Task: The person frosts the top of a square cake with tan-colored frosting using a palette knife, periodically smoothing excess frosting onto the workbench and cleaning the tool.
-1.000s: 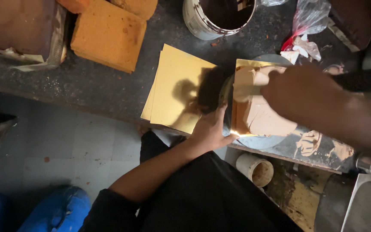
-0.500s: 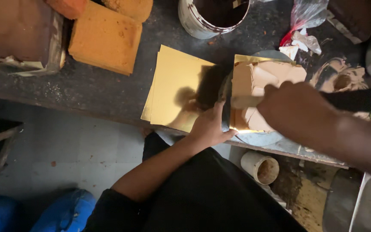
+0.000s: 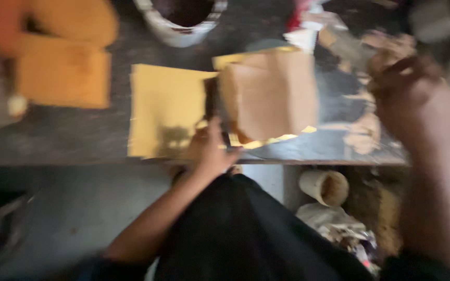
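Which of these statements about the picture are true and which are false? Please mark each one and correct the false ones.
1. The left hand rests at the near edge of the brown card. True.
2. The right hand presses flat on the yellow sheets. False: it is raised to the right of the card, away from the sheets.
3. A white bucket stands beyond the yellow sheets. True.
4. The small cup stands on top of the brown card. False: it is below the bench edge.
5. The picture is blurred. True.
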